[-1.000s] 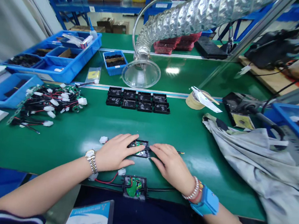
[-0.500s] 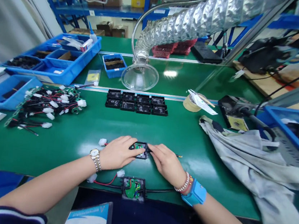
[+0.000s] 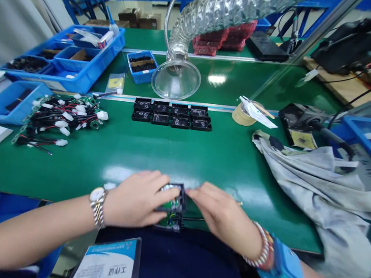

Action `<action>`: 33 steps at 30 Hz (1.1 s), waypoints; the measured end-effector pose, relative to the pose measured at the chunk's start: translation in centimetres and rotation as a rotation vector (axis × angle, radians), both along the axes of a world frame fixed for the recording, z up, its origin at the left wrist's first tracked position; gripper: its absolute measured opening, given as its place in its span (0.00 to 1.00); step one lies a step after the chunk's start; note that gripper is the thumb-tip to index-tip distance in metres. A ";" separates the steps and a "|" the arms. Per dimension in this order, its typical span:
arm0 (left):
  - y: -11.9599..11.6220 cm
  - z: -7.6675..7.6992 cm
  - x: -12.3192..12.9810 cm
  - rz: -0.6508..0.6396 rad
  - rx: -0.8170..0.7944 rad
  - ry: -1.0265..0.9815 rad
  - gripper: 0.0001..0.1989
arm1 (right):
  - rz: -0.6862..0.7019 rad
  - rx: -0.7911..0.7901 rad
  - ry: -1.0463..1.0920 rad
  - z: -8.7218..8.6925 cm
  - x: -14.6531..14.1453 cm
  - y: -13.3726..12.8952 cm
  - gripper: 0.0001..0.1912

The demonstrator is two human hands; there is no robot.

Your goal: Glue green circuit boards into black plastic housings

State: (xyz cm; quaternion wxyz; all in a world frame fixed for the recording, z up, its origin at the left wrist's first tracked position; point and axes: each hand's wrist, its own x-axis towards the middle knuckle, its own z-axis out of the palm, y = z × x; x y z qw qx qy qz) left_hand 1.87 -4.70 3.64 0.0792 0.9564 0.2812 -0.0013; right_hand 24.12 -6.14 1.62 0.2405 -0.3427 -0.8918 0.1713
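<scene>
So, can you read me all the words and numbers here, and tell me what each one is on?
"工作证" is printed upside down on the work badge.
The smaller print on that badge, the wristwatch dial and the yellow label are too small or blurred to read.

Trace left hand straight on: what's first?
The left hand meets the small black plastic housing with a green circuit board first; its fingertips seem already at it, though depth is unclear.

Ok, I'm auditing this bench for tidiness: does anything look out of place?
A crumpled grey cloth lies heaped on the right of the green workbench, spilling over its front edge, unlike the neatly rowed black housings.
</scene>
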 end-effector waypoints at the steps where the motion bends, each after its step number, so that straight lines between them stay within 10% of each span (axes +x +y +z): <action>1: -1.1 0.1 0.0 0.006 -0.035 -0.015 0.20 | 0.020 -0.045 -0.016 0.5 -0.1 -1.0 0.14; 8: -1.7 0.1 -0.8 0.042 -0.320 -0.189 0.28 | 0.118 -0.254 -0.091 0.8 0.3 -2.3 0.14; 12: 2.0 0.3 -3.8 0.268 -0.183 -0.234 0.20 | 0.106 -0.139 -0.118 0.5 1.4 4.3 0.14; 17: 4.9 -2.1 -7.7 0.531 0.050 -0.128 0.14 | -0.252 0.172 -0.244 -2.3 1.6 14.1 0.14; 21: 4.8 -3.9 -10.4 0.615 0.138 -0.105 0.14 | -0.375 0.239 -0.317 -4.1 1.3 17.2 0.11; 27: 4.0 -5.9 -13.4 0.667 0.131 -0.118 0.15 | -0.326 0.224 -0.229 -3.3 1.5 14.1 0.09; 33: 5.0 -6.1 -11.4 0.633 0.149 -0.131 0.14 | 0.093 0.097 -0.220 -1.4 -3.4 5.6 0.12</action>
